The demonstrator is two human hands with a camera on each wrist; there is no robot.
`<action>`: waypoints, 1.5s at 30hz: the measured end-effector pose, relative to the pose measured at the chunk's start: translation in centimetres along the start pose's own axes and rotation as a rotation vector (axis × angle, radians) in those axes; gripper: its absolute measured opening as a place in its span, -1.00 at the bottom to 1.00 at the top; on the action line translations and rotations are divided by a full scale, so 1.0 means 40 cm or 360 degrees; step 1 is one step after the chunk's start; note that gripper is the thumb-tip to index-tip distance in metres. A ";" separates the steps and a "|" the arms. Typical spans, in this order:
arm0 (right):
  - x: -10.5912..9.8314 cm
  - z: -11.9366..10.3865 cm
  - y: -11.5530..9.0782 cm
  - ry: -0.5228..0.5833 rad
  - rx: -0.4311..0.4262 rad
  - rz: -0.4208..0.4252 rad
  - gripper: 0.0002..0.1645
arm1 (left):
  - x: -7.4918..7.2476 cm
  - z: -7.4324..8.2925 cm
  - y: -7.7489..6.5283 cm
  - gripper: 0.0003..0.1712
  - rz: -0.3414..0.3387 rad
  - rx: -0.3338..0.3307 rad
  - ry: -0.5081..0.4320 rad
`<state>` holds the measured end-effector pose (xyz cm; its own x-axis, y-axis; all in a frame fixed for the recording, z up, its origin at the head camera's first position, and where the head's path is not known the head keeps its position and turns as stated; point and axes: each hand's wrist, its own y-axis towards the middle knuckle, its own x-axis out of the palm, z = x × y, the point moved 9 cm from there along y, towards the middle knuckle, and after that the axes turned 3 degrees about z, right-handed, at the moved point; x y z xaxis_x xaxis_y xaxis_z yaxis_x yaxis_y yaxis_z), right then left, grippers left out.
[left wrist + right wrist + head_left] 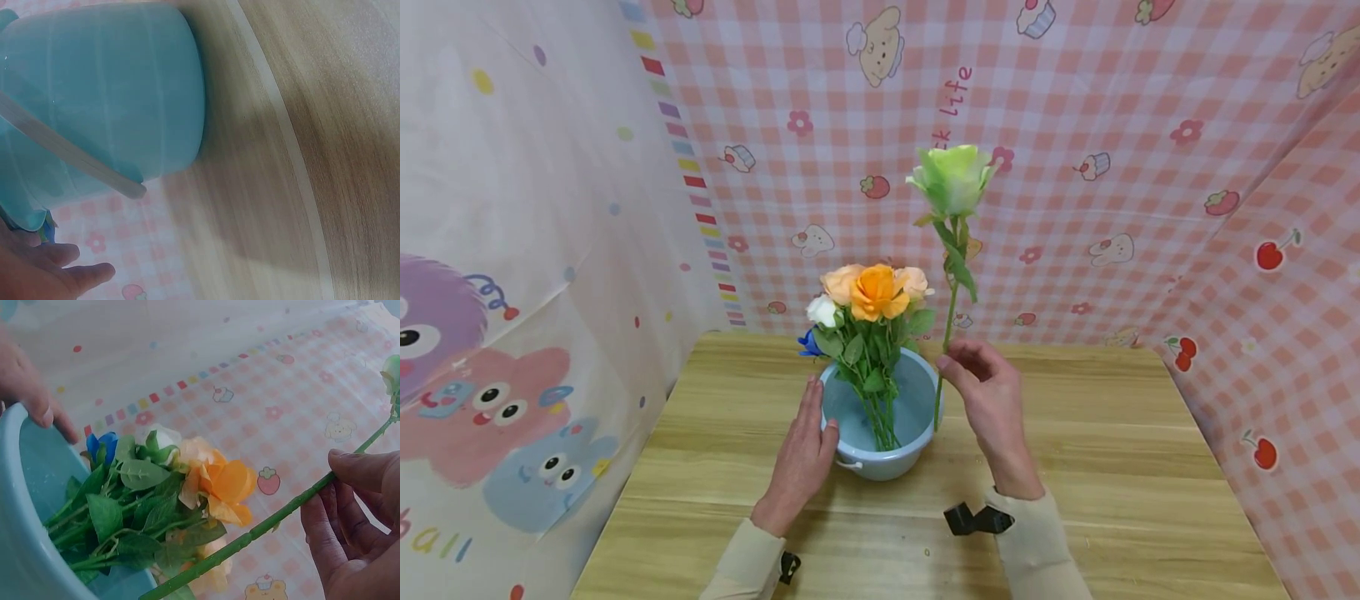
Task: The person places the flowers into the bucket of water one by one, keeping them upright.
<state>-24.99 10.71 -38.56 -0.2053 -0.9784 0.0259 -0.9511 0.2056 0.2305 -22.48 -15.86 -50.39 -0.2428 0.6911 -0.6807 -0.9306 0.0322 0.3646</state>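
Observation:
A light blue bucket [887,462] stands on the table with several artificial roses leaning in it toward the back. Among them are an orange rose [878,293], peach ones [842,283], a white one [822,312] and a blue one [809,342]. My left hand [801,454] rests against the bucket's left rim, fingers straight. To the bucket's right, my right hand [992,400] pinches the stem of a pale green rose [955,182] between thumb and fingers. The rose is upright, its stem's lower end beside the right rim. In the right wrist view the green stem [250,536] slants past the bucket's opening.
The wooden table [1112,467] extends around the bucket. A pink checked cloth [1075,100] hangs behind and to the right, a white patterned cloth [550,208] at the left. The bucket's handle [75,153] hangs down its side.

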 end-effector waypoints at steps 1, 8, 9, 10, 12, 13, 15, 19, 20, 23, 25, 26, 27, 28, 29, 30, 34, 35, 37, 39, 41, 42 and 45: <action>0.004 -0.003 0.002 0.0006 -0.0013 0.0000 -0.78 | 0.000 0.000 0.000 -0.25 0.0000 -0.0001 -0.0001; 0.034 -0.010 0.009 0.0024 -0.0036 -0.0040 -0.79 | 0.003 0.001 0.001 -0.24 -0.0013 -0.0005 -0.0010; 0.038 -0.009 0.009 0.0021 -0.0033 -0.0046 -0.79 | 0.004 0.001 0.001 -0.24 -0.0015 -0.0003 -0.0011; 0.042 -0.006 0.010 0.0017 -0.0031 -0.0055 -0.79 | 0.004 0.001 0.001 -0.24 -0.0015 -0.0001 -0.0011; 0.049 0.002 0.011 -0.0004 -0.0020 -0.0072 -0.79 | 0.005 0.001 0.001 -0.24 -0.0014 0.0004 -0.0010; 0.053 0.008 0.011 -0.0016 -0.0011 -0.0078 -0.79 | 0.005 0.000 0.001 -0.24 -0.0014 0.0004 -0.0008; 0.058 0.020 0.010 -0.0042 0.0008 -0.0087 -0.78 | 0.005 0.001 0.001 -0.24 -0.0013 0.0006 -0.0007; 0.067 0.046 0.005 -0.0073 0.0043 -0.0094 -0.77 | 0.004 0.002 0.001 -0.25 -0.0013 0.0003 -0.0012; 0.069 0.051 0.004 -0.0077 0.0046 -0.0095 -0.77 | 0.004 0.003 0.001 -0.25 -0.0013 0.0004 -0.0014; 0.078 0.067 0.000 -0.0091 0.0041 -0.0116 -0.77 | 0.003 0.004 0.002 -0.25 -0.0012 0.0004 -0.0013; 0.084 0.079 -0.003 -0.0108 0.0044 -0.0138 -0.77 | 0.002 0.004 0.002 -0.25 -0.0008 0.0006 -0.0010; 0.087 0.085 -0.005 -0.0114 0.0050 -0.0150 -0.77 | 0.002 0.004 0.002 -0.25 -0.0005 0.0007 -0.0009; 0.090 0.092 -0.007 -0.0130 0.0058 -0.0165 -0.78 | 0.001 0.003 0.002 -0.25 -0.0003 0.0007 -0.0006; 0.093 0.099 -0.009 -0.0147 0.0071 -0.0176 -0.78 | 0.001 0.003 0.002 -0.26 -0.0001 0.0007 -0.0005; 0.095 0.105 -0.011 -0.0158 0.0079 -0.0186 -0.79 | 0.001 0.003 0.002 -0.26 0.0000 0.0007 -0.0004; 0.098 0.110 -0.013 -0.0175 0.0085 -0.0197 -0.78 | 0.001 0.003 0.002 -0.26 0.0001 0.0007 -0.0001; 0.108 0.129 -0.018 -0.0222 0.0095 -0.0229 -0.79 | 0.001 0.002 0.001 -0.26 0.0003 0.0006 -0.0002; 0.111 0.134 -0.020 -0.0236 0.0092 -0.0235 -0.78 | 0.001 0.003 0.001 -0.26 0.0003 0.0007 -0.0003; 0.116 0.141 -0.021 -0.0265 0.0075 -0.0247 -0.79 | 0.001 0.002 0.000 -0.25 0.0005 0.0007 -0.0006; 0.122 0.148 -0.023 -0.0297 0.0054 -0.0255 -0.80 | 0.000 0.002 0.000 -0.25 0.0007 0.0008 -0.0006; 0.127 0.154 -0.023 -0.0336 0.0032 -0.0261 -0.82 | 0.000 0.002 0.000 -0.25 0.0008 0.0009 -0.0006; 0.130 0.157 -0.024 -0.0357 0.0024 -0.0264 -0.82 | 0.000 0.001 -0.001 -0.25 0.0010 0.0010 -0.0005; 0.138 0.165 -0.025 -0.0431 0.0005 -0.0282 -0.84 | 0.000 0.001 -0.001 -0.25 0.0014 0.0016 0.0003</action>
<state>-26.70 5.26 -45.07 -0.0899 -0.9574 -0.2745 -0.9781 0.0330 0.2054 -22.43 -15.85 -50.39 -0.2517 0.6903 -0.6784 -0.9255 0.0332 0.3772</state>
